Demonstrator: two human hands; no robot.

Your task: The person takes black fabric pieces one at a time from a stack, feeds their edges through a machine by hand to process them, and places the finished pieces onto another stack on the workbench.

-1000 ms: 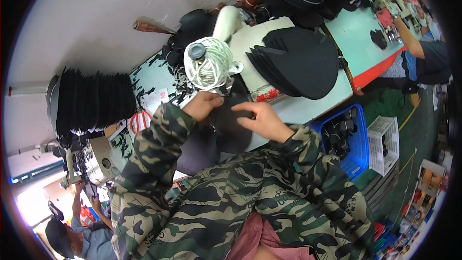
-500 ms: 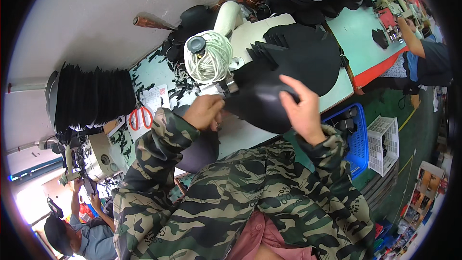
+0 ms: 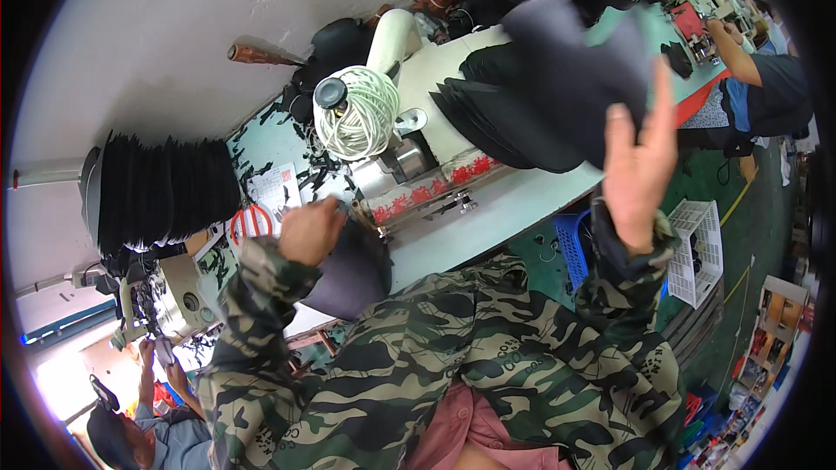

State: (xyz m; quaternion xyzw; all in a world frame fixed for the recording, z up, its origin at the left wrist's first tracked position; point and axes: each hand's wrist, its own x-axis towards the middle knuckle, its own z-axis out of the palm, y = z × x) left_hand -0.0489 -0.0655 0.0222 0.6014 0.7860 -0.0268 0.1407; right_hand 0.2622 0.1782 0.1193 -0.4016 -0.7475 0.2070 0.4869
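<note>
My right hand [image 3: 643, 161] is raised at the right, thumb and fingers apart, at the edge of a thin dark curved sheet [image 3: 575, 65] blurred by motion. Below that sheet, a fanned stack of black sheets [image 3: 496, 117] lies on the bench machine's pale top. My left hand [image 3: 312, 231] is closed, fingers curled, beside the upper edge of another dark curved sheet [image 3: 348, 274]; whatever its fingers grip is hidden. Between the hands stands the pale machine [image 3: 418, 187], its front edge marked red, with a white cord coil [image 3: 357, 113] on top.
Red-handled scissors [image 3: 251, 222] and black scraps lie left on the bench, near a tall row of black pieces [image 3: 170, 191]. A blue basket [image 3: 572, 248] and a white crate [image 3: 697, 248] stand right on the floor. Other people work at far left and far right.
My right hand has moved right and up, and a dark sheet has left the machine's front edge toward the stack. My left hand has shifted left and down, away from the machine.
</note>
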